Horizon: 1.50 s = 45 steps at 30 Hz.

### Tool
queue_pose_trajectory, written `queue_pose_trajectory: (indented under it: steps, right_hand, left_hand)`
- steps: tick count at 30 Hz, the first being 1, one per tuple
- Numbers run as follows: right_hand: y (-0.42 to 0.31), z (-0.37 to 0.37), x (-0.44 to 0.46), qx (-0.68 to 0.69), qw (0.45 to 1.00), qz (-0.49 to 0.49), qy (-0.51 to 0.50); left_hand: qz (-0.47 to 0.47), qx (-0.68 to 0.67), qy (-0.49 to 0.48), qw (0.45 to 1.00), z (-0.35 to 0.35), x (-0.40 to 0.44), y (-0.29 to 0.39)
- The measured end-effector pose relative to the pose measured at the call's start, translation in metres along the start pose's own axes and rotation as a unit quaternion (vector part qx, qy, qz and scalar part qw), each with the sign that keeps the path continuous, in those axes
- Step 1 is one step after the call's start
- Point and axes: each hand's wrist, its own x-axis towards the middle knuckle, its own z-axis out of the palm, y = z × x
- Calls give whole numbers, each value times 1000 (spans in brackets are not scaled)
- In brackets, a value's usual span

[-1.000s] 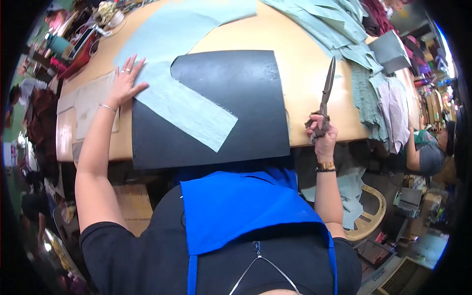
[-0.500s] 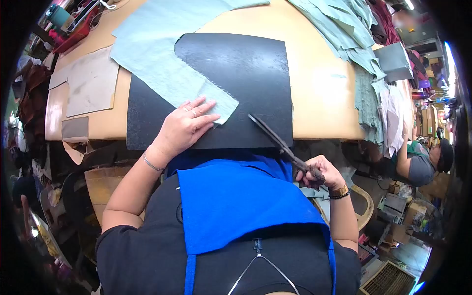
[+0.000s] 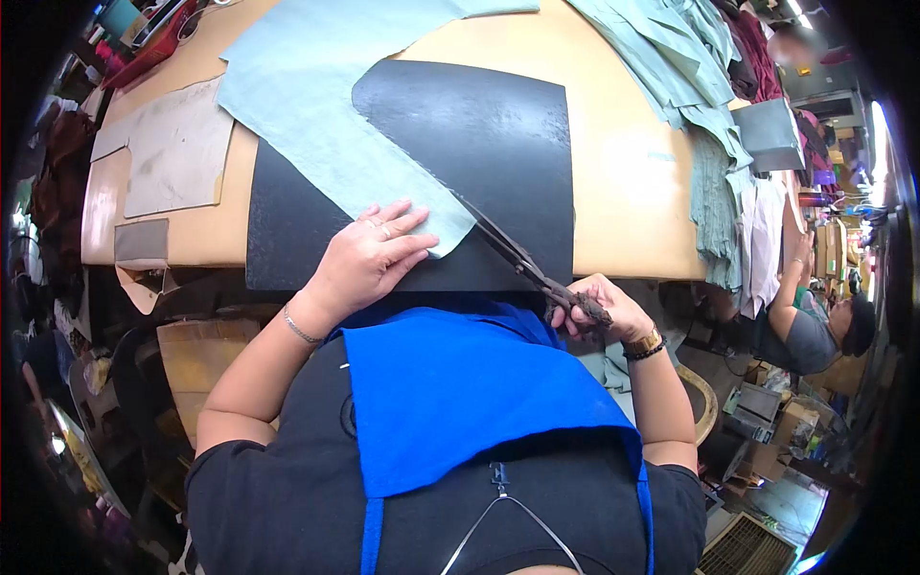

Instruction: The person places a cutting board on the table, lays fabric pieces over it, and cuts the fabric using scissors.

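A light green piece of fabric (image 3: 316,105) lies across a black board (image 3: 489,115), its narrow end pointing toward me. My left hand (image 3: 379,249) rests on that narrow end, fingers stretched out and pressing the cloth flat. In my right hand (image 3: 609,305) I grip large dark scissors (image 3: 522,261) by their wrapped handles. The blades look slightly parted, and their tips are at the right edge of the fabric, near the narrow end. Whether the cloth is between the blades I cannot tell.
The board sits on a tan table (image 3: 632,192). Pale card templates (image 3: 177,153) lie at left, and a red tray (image 3: 158,43) stands behind them. Green fabric stacks (image 3: 661,57) and a grey box (image 3: 767,134) are at right. Another person (image 3: 815,326) sits beyond the right end.
My right hand has brought the scissors left and forward, from over the bare board to the fabric's edge. The blades have parted a little. My left hand stays on the cloth.
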Motion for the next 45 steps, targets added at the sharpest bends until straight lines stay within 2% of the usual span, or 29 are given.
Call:
queue_pose_trajectory:
  steps: [6,9,12,13,16,17,23,32,36,45]
  right_hand:
    - [-14,-1,3,-15,1000,28,1]
    - [-10,-7,1,-22,999,27,-7]
    - [-7,-8,-2,-31,999,36,-3]
    - [-6,-9,-3,-36,999,41,1]
    - [-7,-12,-5,-48,997,52,-3]
    - [-7,-12,-4,-41,998,55,-7]
    - [-23,0,13,-13,999,40,-11]
    - [-18,-7,7,-59,996,60,9]
    - [-28,-1,11,-16,998,58,-9]
    - [-34,1,24,-32,998,54,-1]
  left_hand:
    - [5,5,-6,1000,-1,0,-1]
    - [-7,-10,-24,1000,-6,1,-2]
    - [-47,-2,-2,999,-8,6,-8]
    - [-64,81,-29,994,-13,7,-11]
    - [-169,259,-4,951,-13,8,-10]
    - [-178,263,-30,948,-10,5,-17]
    - [-192,275,-51,941,-11,6,-10]
    - [-222,273,-57,934,-9,4,-10]
    - [-224,262,-59,937,-8,4,-9]
    - [-232,255,-59,937,-8,3,-4]
